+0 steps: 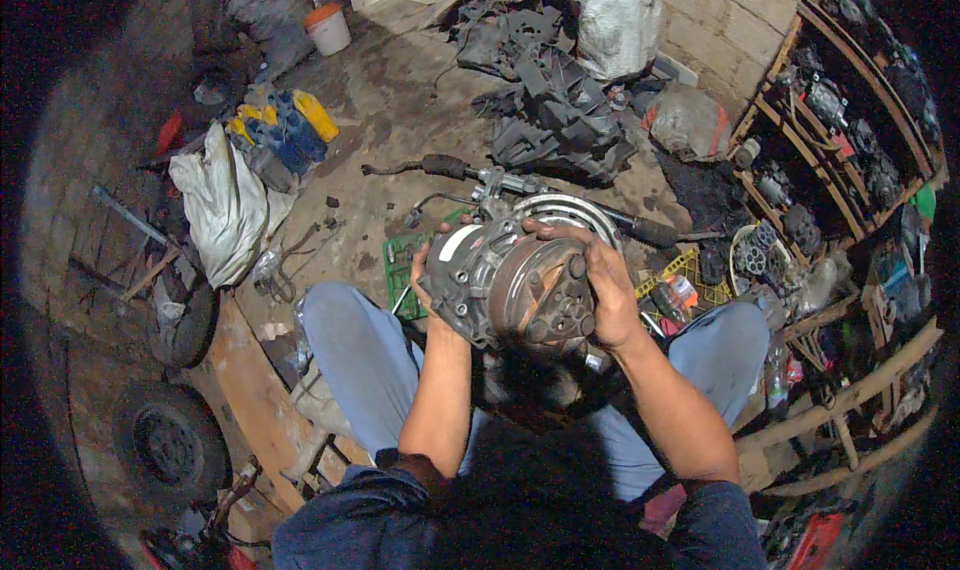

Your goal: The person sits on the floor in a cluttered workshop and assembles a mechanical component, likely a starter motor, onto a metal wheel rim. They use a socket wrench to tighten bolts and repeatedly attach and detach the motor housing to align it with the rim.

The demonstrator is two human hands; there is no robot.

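Note:
A car air-conditioning compressor (478,275), with a grey metal body, a white label and a grooved pulley facing right, is held up between my knees. My left hand (424,280) is closed round its left end, most of the fingers hidden behind the body. Around the pulley side wraps my right hand (608,292), fingers over the top rim. Just beyond the compressor, a round silver metal ring (575,205) is partly hidden by it. A steering rack (450,167) with black rubber boots lies across the floor behind.
Green (400,255) and yellow plastic crates (690,270) stand beyond my knees. Black plastic parts (560,120) are heaped ahead. Wooden shelves (800,120) with metal parts line the right. On the left are a tyre (205,440), a white sack (222,210) and yellow-and-blue containers (290,130).

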